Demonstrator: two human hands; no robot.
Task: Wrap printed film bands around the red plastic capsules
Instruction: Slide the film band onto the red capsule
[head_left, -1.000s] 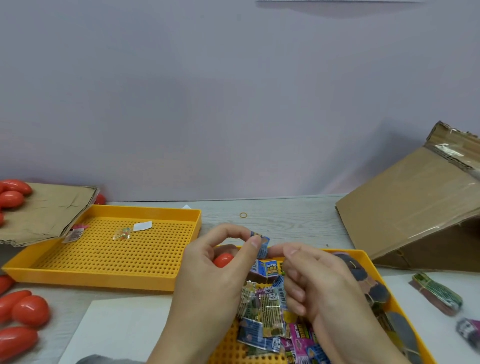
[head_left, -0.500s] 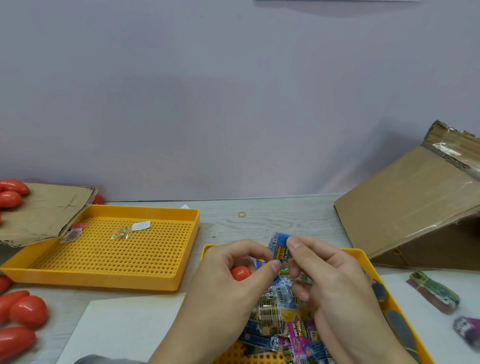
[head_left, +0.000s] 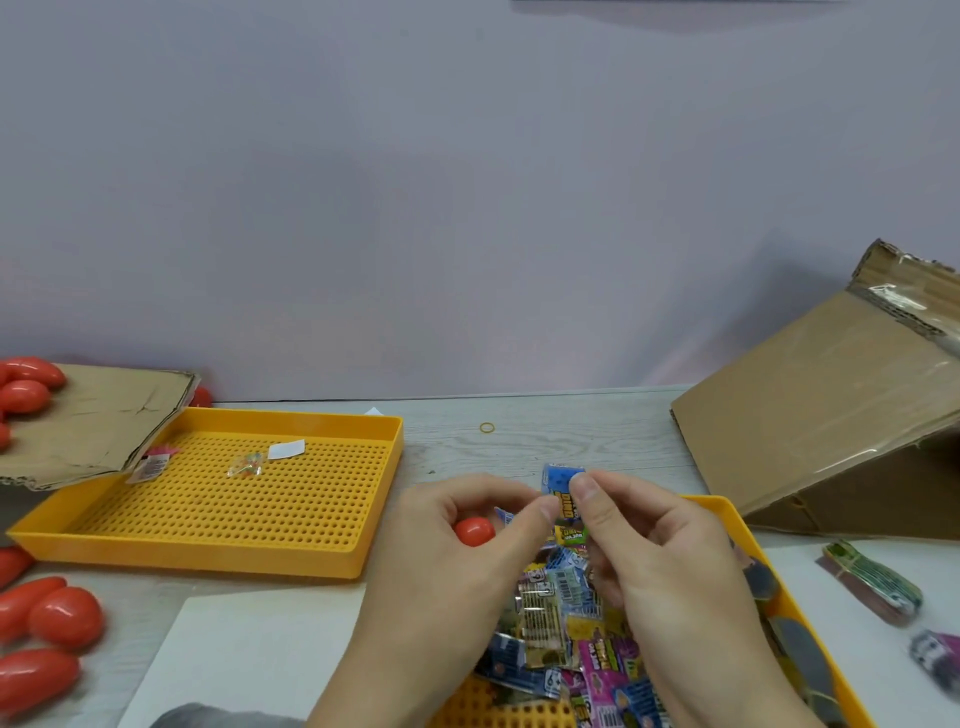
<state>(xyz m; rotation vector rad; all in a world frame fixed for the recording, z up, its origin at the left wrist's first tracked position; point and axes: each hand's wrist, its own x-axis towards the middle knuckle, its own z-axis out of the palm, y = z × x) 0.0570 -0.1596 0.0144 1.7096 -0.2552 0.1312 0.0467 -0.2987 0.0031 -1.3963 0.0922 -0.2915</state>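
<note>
Your hands have lifted the band (head_left: 562, 480); left hand (head_left: 457, 561) cradles the capsule (head_left: 474, 531), right hand (head_left: 670, 561) pinches thin, limp film. Hold its edges.

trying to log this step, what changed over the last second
Both hands rose slightly off the pile. The right hand took a pinch on the blue film band beside the left hand and the two drew it upright. The red capsule stayed in the left hand; trays and boxes did not move.

Perforated tray (head_left: 218, 558) left; cardboard box (head_left: 810, 415) right.
</note>
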